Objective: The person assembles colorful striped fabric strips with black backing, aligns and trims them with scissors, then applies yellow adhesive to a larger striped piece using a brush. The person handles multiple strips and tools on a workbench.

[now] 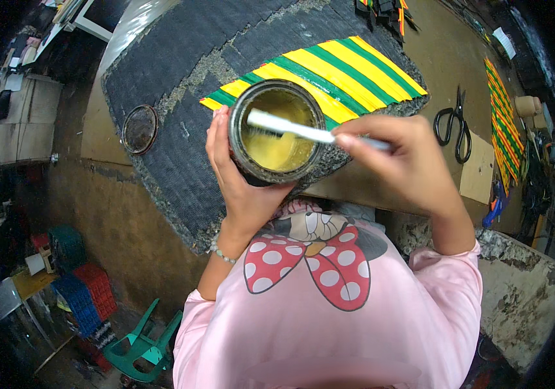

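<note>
My left hand (pixel 245 194) is wrapped around an open, dark-rimmed can (pixel 234 139), tilted so its mouth faces me. Inside lies a yellowish, glue-like substance (pixel 271 150). Between the thumb and fingers of my right hand (pixel 401 159) is a white toothbrush (pixel 297 128), its head over the can's mouth with the bristles toward the yellow stuff. Behind the can, a piece of yellow and green striped material (pixel 355 71) rests on a worn black mat (pixel 180 175); its near part is hidden by the can and my hands.
A round lid (pixel 140 129) lies on the mat's left side. To the right are black-handled scissors (pixel 455 126), a tan board (pixel 477 168) and another striped piece (pixel 503 123). Dark and striped strips (pixel 388 16) sit at the far edge. A green plastic chair (pixel 141 350) stands at lower left.
</note>
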The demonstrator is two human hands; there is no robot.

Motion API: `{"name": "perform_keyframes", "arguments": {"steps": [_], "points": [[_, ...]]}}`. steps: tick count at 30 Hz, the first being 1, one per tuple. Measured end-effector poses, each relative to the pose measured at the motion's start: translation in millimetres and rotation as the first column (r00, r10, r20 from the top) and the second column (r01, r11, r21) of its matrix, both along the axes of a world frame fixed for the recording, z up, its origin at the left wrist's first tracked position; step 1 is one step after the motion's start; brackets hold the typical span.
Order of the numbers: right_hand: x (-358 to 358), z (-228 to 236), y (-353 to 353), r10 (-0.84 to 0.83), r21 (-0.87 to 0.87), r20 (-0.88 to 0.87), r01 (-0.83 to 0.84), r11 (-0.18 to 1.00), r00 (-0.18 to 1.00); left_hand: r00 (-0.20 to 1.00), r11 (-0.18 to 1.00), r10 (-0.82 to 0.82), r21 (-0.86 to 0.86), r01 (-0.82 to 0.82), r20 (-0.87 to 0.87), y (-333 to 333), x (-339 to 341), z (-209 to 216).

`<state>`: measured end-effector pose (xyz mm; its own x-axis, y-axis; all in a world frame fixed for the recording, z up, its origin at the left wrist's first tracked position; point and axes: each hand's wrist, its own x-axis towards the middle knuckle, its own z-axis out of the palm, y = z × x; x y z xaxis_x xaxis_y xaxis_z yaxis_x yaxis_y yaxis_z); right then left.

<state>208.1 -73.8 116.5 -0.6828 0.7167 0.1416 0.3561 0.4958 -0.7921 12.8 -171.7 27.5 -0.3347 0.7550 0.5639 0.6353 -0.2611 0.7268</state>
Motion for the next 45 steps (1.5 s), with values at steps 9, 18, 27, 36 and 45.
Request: {"name": "perform_keyframes", "arguments": {"steps": [9, 18, 27, 36, 45], "points": [[24, -27, -29, -0.115, -0.946, -0.229, -0.193, 0.26, 0.967, 0.98, 1.0, 0.015, -0.028, -0.01, 0.196, 10, 3, 8], [109, -35, 7, -0.42, -0.338, -0.109, 0.363, 0.868, 0.901, 0.953, 0.99, 0.136, -0.084, -0.117, 0.271, -1, -5, 19], [130, -75, 30, -0.505, 0.002, 0.14, 0.509, 0.861, 0.852, 0.955, 0.97, 0.24, -0.095, -0.226, 0.177, -11, -20, 20], [106, -74, 41, -0.467, 0.044, 0.174, 0.467, 0.883, 0.867, 0.942, 0.965, 0.257, -0.109, -0.238, 0.214, -11, -25, 19], [49, -72, 74, -0.385, 0.135, 0.21, 0.363, 0.922, 0.899, 0.921, 0.956, 0.289, -0.123, -0.266, 0.26, -21, -35, 13]]}}
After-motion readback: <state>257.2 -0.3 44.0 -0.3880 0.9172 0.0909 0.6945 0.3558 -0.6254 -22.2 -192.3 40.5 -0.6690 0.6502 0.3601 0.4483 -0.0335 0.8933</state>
